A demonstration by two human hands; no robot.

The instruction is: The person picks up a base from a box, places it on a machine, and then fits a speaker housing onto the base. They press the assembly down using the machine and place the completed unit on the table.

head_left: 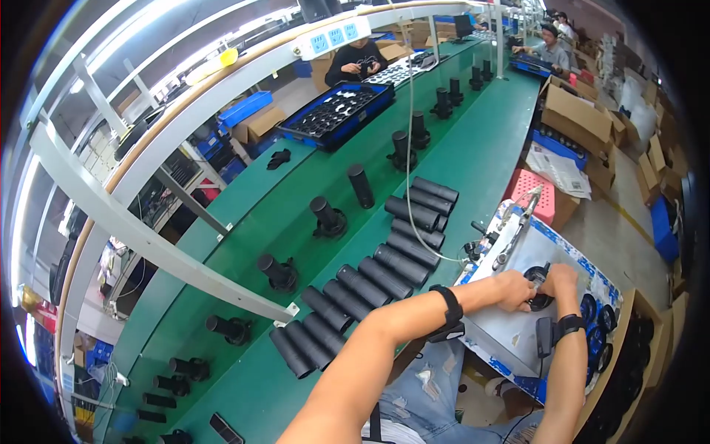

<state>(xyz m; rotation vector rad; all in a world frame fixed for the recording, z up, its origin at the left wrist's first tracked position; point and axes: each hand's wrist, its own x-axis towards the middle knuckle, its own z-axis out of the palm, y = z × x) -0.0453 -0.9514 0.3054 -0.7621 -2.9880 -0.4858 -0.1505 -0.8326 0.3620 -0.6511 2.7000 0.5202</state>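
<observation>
My left hand and my right hand meet over the metal-topped work box. Between them is a black ring-shaped part, partly covered by my fingers. Both hands are closed at its edges, the left from one side and the right from the other. Something small and pale shows at the left fingertips, too small to name. A metal lever clamp stands at the far edge of the box. Several black round parts lie in blue to the right of my right hand.
A row of black tubes lies on the green bench left of the box. Tubes on round bases stand along the conveyor. A pale hose hangs down to the box. Cartons and a pink basket stand beyond; two co-workers sit farther off.
</observation>
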